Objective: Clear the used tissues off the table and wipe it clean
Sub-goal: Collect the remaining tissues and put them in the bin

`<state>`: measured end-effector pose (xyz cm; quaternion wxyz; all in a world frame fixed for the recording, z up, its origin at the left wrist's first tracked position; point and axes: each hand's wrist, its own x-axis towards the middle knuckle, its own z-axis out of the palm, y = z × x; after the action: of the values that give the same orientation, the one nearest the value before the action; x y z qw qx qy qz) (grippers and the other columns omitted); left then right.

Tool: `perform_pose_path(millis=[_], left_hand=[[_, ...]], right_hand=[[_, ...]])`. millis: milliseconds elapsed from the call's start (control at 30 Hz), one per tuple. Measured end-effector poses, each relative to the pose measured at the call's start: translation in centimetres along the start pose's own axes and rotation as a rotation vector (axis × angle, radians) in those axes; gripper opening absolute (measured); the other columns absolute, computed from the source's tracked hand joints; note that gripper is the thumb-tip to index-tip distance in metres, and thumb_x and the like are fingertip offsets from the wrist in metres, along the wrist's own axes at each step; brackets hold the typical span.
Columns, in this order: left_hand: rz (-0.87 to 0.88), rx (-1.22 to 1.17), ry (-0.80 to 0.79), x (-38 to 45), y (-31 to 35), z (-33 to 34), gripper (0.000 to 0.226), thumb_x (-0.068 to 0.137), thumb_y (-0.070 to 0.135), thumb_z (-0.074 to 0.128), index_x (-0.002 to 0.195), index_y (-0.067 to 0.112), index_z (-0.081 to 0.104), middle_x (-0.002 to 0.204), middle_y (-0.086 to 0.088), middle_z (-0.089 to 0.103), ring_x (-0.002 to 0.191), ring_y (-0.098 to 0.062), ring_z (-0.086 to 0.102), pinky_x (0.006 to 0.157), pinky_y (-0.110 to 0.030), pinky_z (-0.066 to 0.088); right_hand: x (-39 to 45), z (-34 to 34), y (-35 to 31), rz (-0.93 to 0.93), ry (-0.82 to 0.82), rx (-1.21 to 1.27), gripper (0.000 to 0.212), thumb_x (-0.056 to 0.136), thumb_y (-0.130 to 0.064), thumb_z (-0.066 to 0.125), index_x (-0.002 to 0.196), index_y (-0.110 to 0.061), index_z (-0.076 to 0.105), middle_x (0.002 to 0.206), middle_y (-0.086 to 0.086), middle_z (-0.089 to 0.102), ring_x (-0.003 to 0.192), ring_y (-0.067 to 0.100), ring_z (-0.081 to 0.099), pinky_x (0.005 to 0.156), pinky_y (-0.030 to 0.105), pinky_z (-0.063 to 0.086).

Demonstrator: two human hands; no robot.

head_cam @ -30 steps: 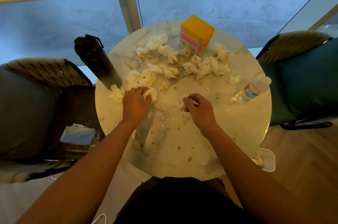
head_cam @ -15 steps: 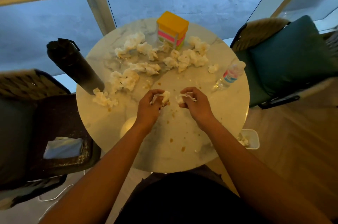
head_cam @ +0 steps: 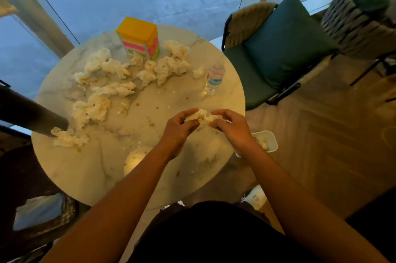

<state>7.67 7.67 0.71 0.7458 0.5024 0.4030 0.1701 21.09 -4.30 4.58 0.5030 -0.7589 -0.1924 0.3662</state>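
Observation:
Both hands meet over the right part of the round marble table [head_cam: 90, 172]. My left hand [head_cam: 177, 132] and my right hand [head_cam: 232, 128] together grip one wad of crumpled tissue [head_cam: 201, 117], fingers curled round it. Several used tissues [head_cam: 162, 67] lie scattered over the far half of the table, with another clump [head_cam: 92, 108] at the left and one [head_cam: 68, 138] near the left edge. Brown stains and crumbs dot the tabletop around my hands.
A yellow and pink box [head_cam: 139, 36] stands at the far edge. A small water bottle [head_cam: 214, 77] stands at the right, a dark flask [head_cam: 27, 112] at the left. A white bin [head_cam: 265, 140] holding tissue sits on the floor right of the table. Chairs flank the table.
My two hands, each holding a tissue apart from the other, have come together to the right and pressed the tissues into one wad. The view has swung to the right.

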Motion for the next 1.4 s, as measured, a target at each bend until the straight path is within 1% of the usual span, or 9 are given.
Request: perform_pose_path(millis=[200,433,667,833,933,1033,1200,1300,1400], left_hand=[[0.05,0.156,-0.003,0.9,-1.4,8.9,0.027,0.1,0.012,0.055,0.118,0.025,0.071,0.106,-0.007,0.075,0.097,-0.024,0.07,0.085,-0.034,0.058],[0.046,0.277,0.079,2.0,-3.8,21.0,0.023,0.105,0.026,0.048,0.121,0.028,0.064,0.11,0.002,0.069,0.101,-0.016,0.067,0.087,-0.031,0.057],[-0.075,0.303,0.187,4.4,-7.2,29.9,0.026,0.104,0.033,0.052,0.126,0.029,0.066,0.118,0.0,0.07,0.105,-0.016,0.067,0.09,-0.034,0.058],[-0.115,0.287,0.289,7.4,-8.9,33.2,0.027,0.1,0.019,0.06,0.127,0.024,0.06,0.106,0.008,0.064,0.09,-0.005,0.066,0.063,-0.012,0.053],[-0.219,0.317,0.29,10.2,-11.7,34.0,0.016,0.098,0.025,0.062,0.111,0.034,0.063,0.104,0.007,0.066,0.088,-0.008,0.067,0.07,-0.024,0.059],[-0.298,0.283,0.29,13.2,-16.5,34.2,0.012,0.099,0.026,0.06,0.103,0.035,0.067,0.1,0.01,0.067,0.087,-0.007,0.07,0.078,-0.028,0.061],[-0.437,0.212,0.242,18.5,-27.1,33.9,0.024,0.094,0.019,0.07,0.115,0.029,0.068,0.119,0.001,0.067,0.105,-0.012,0.069,0.086,-0.029,0.06],[-0.452,0.318,0.198,21.7,-34.2,33.1,0.029,0.092,0.016,0.072,0.113,0.036,0.065,0.122,0.002,0.064,0.104,-0.01,0.068,0.08,-0.023,0.06],[-0.488,0.366,0.16,25.1,-39.7,32.4,0.029,0.093,0.02,0.072,0.118,0.032,0.063,0.124,-0.001,0.065,0.101,-0.011,0.071,0.083,-0.03,0.062]], right_hand=[[1.3,-8.4,3.2,0.063,0.022,0.116,0.025,0.092,-0.004,0.07,0.116,-0.011,0.074,0.108,0.01,0.075,0.097,0.022,0.074,0.09,0.035,0.06],[3.3,-20.0,6.9,0.02,0.03,-0.01,0.028,0.097,-0.025,0.068,0.123,-0.018,0.072,0.105,-0.001,0.076,0.096,0.012,0.072,0.09,0.03,0.059],[6.3,-28.4,10.9,0.124,0.027,-0.037,0.021,0.096,-0.027,0.069,0.117,-0.026,0.075,0.111,-0.007,0.073,0.104,0.01,0.067,0.098,0.039,0.056],[8.7,-31.9,13.0,0.2,0.058,-0.023,0.022,0.095,-0.027,0.07,0.117,-0.026,0.072,0.116,-0.008,0.07,0.109,0.011,0.064,0.09,0.03,0.057],[10.7,-33.3,15.7,0.265,0.121,0.027,0.02,0.095,-0.024,0.07,0.115,-0.025,0.071,0.116,-0.008,0.067,0.105,0.008,0.063,0.077,0.019,0.053],[13.3,-33.3,20.5,0.321,0.21,0.085,0.013,0.093,-0.019,0.072,0.102,-0.027,0.072,0.108,-0.007,0.071,0.1,0.008,0.067,0.076,0.022,0.057],[18.1,-31.1,31.9,0.457,0.304,0.097,0.014,0.09,-0.018,0.074,0.093,-0.032,0.071,0.104,-0.008,0.071,0.099,0.007,0.067,0.08,0.024,0.056],[21.2,-29.4,38.9,0.534,0.323,0.082,0.013,0.089,-0.019,0.075,0.09,-0.031,0.07,0.104,-0.01,0.07,0.097,0.004,0.064,0.076,0.021,0.052],[24.3,-27.5,45.3,0.608,0.36,0.088,0.013,0.086,-0.018,0.075,0.09,-0.03,0.071,0.101,-0.011,0.071,0.094,0.004,0.065,0.076,0.023,0.054]])
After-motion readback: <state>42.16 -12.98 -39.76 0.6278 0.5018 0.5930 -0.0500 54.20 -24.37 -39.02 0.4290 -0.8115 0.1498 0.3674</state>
